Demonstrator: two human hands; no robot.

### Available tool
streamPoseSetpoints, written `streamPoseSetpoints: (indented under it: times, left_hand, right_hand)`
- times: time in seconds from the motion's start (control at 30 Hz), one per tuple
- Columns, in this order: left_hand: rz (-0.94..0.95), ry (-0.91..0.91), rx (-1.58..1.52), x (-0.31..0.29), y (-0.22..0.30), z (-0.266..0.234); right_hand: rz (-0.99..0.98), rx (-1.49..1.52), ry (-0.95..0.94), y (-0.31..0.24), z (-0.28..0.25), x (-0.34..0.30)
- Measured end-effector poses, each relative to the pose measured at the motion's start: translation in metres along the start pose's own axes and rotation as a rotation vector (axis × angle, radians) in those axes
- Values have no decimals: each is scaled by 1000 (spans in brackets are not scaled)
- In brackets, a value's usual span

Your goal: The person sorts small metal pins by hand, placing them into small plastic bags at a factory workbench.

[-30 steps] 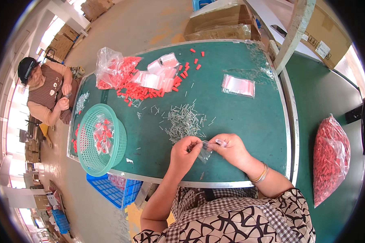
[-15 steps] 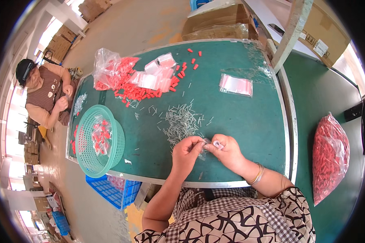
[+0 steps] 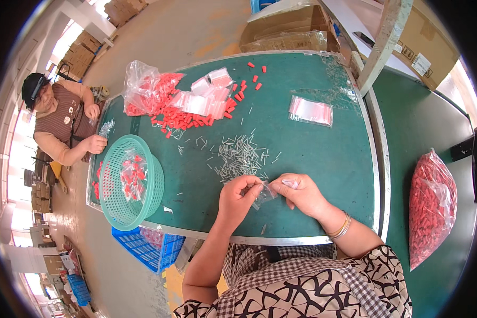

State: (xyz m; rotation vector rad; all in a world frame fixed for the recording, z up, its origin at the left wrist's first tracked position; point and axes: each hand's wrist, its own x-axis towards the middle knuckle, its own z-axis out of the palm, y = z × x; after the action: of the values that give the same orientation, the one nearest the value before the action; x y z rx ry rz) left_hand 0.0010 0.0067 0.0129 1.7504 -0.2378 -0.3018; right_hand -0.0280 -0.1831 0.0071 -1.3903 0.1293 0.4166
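Between my two hands, near the table's front edge, hangs a small clear plastic bag point(image 3: 265, 196). My left hand point(image 3: 239, 195) pinches one side of it, and my right hand point(image 3: 299, 195) grips the other side with thumb and fingers closed. Something whitish, too small to make out, is tucked in my right fingers. What the bag holds cannot be told. Just beyond my hands lies a pile of small metal pins point(image 3: 238, 157), resembling screws or nails. Farther left is a heap of red plastic plugs point(image 3: 188, 121) with flat clear bags point(image 3: 199, 102) on top.
A green mesh basket point(image 3: 156, 185) with filled bags stands at the left edge. A stack of flat bags point(image 3: 310, 111) lies at the right. A large sack of red plugs point(image 3: 432, 209) rests farther right. Another person point(image 3: 63, 119) works beyond the left end. A metal post point(image 3: 382, 47) rises at the far right.
My hands have shifted slightly, and the small bag between them now shows more, hanging spread below my fingers. The other person's hand has reached lower toward the table's edge.
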Motion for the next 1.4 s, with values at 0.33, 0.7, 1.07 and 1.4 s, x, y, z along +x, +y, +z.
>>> streamPoseSetpoints:
  times: [0.33,0.7,1.07,1.4]
  left_hand:
    - [-4,-36,34,1,0,5]
    - [-5,1,69,2,-3,3]
    - [48,-26,147,2,2,3]
    - [397,243,394,8,-6,13]
  right_hand:
    - [-84,-166,51,5,2,0]
    - [27,-29,-11,-5,-3,0]
    - [-2,-145,15,-4,-3,-2]
    - [-391,-463,203,3,0,0]
